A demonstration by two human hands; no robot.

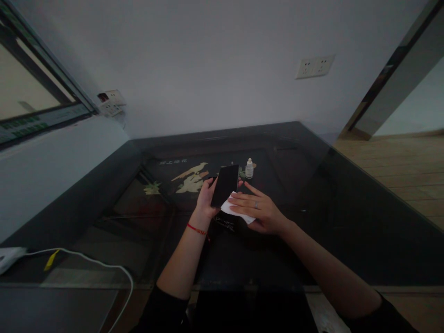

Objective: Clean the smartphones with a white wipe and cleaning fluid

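A dark smartphone (pixel 225 184) rests in my left hand (pixel 205 199), which is wrapped round it from below and the left. Its black screen faces me and its top tilts away. My right hand (pixel 262 212) holds a folded white tissue (pixel 239 210) under its fingers, against the lower right corner of the phone. A small white dropper bottle (pixel 249 169) with a capped tip stands upright on the table just beyond my right hand.
The dark, glossy table (pixel 333 222) carries a pale bird-and-flower picture (pixel 190 179). At the left, a white cable (pixel 93 262) runs from a white plug block (pixel 10 258) over the front edge, near a yellow tag (pixel 52 260). Wall sockets (pixel 315 67) sit behind the table.
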